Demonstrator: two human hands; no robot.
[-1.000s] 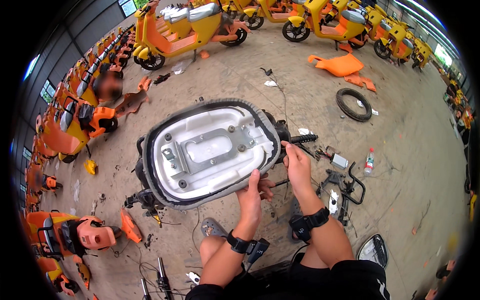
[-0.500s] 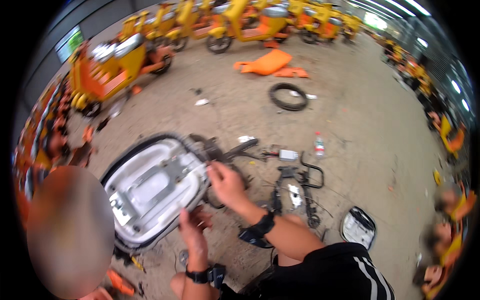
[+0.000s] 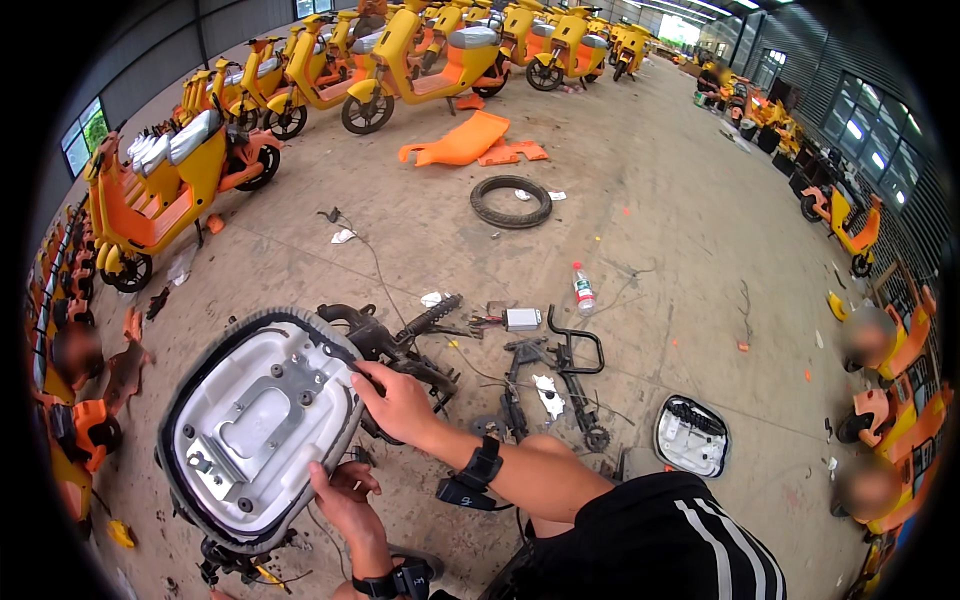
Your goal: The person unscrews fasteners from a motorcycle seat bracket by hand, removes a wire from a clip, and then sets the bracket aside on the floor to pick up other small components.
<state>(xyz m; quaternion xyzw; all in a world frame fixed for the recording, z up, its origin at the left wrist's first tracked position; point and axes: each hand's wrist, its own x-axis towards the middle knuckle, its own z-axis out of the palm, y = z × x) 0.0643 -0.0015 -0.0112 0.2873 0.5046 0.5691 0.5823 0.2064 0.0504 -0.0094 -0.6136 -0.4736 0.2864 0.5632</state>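
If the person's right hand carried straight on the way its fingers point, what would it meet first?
Most likely the near edge of the upturned seat: the right hand points at it, fingertips already at its rim, though actual contact is hard to tell.

We contact the upturned scooter seat (image 3: 205,390) at its edge with our left hand (image 3: 348,505) and, farther along, our right hand (image 3: 400,408). A tyre (image 3: 510,223) lies on the floor (image 3: 660,250).
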